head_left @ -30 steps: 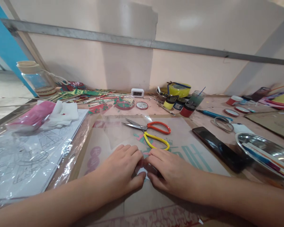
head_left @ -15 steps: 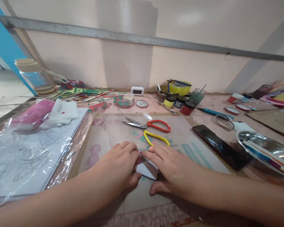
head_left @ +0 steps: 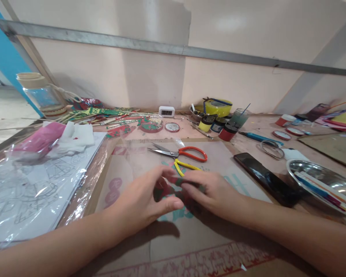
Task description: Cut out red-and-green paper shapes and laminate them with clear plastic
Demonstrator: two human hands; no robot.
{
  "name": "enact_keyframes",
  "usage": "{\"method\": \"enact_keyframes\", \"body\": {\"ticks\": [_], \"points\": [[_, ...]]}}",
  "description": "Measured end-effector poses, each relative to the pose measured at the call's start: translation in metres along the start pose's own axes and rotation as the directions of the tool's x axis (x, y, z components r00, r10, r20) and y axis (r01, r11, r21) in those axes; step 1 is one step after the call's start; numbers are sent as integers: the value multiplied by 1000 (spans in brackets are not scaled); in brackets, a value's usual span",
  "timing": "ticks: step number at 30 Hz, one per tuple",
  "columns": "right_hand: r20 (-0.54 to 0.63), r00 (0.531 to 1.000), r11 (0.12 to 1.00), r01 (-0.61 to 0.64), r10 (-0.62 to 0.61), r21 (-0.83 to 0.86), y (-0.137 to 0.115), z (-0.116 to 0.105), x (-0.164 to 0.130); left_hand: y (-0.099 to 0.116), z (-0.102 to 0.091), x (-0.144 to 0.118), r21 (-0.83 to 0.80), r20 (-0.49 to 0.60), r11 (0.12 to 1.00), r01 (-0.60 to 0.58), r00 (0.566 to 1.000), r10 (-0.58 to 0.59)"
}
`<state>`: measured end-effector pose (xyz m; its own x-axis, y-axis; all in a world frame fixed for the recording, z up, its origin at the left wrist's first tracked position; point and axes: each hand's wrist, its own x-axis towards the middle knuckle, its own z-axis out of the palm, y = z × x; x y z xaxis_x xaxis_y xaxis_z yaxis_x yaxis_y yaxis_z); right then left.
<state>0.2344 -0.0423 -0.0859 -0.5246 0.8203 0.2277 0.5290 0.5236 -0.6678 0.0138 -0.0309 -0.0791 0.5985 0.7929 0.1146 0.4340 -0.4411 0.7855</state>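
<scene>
A small red-and-green paper piece (head_left: 177, 189), blurred by motion, shows between my two hands above a printed sheet (head_left: 127, 227). My right hand (head_left: 213, 192) has its fingers bent together at the piece's right side; its fingertips are partly hidden. On the left of the piece, my left hand (head_left: 147, 194) is curved, with the thumb stretched away from the blurred fingers. Just beyond my hands lie scissors (head_left: 176, 154), blades spread, with one orange-red and one yellow handle.
Right of the sheet are a black phone (head_left: 262, 177) and a metal bowl (head_left: 331, 184) holding pens. Paint jars (head_left: 228, 132) and a small digital clock (head_left: 167, 111) stand at the back. Plastic-covered drawings (head_left: 37, 192) lie at left, below a pink packet (head_left: 43, 138).
The folded paper's white side no longer shows; dark red and green show between my hands instead. My left thumb has spread away from its fingers. The scissors have not moved.
</scene>
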Motion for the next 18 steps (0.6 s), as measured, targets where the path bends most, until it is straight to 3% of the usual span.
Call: {"method": "enact_keyframes", "body": {"ticks": [1, 3, 5, 7, 12, 18], "points": [[7, 993, 972, -114, 115, 206, -2, -1, 2, -1, 1, 1, -118, -31, 993, 25, 999, -29], [113, 952, 759, -295, 284, 581, -4, 2, 4, -1, 3, 4, -280, -26, 958, 60, 997, -70], [220, 922, 521, -364, 318, 772, -5, 9, 2, 1, 4, 6, -364, 21, 926, 101, 995, -100], [254, 921, 408, -362, 296, 838, -4, 16, 0, 3, 5, 8, -407, 37, 904, 128, 992, -124], [251, 948, 320, -304, 197, 897, -2, 23, -3, 6, 3, 9, -440, -10, 883, 165, 982, -188], [224, 945, 344, -297, 237, 891, 5, 23, -3, 5, -5, 12, -321, -105, 940, 114, 982, -155]]}}
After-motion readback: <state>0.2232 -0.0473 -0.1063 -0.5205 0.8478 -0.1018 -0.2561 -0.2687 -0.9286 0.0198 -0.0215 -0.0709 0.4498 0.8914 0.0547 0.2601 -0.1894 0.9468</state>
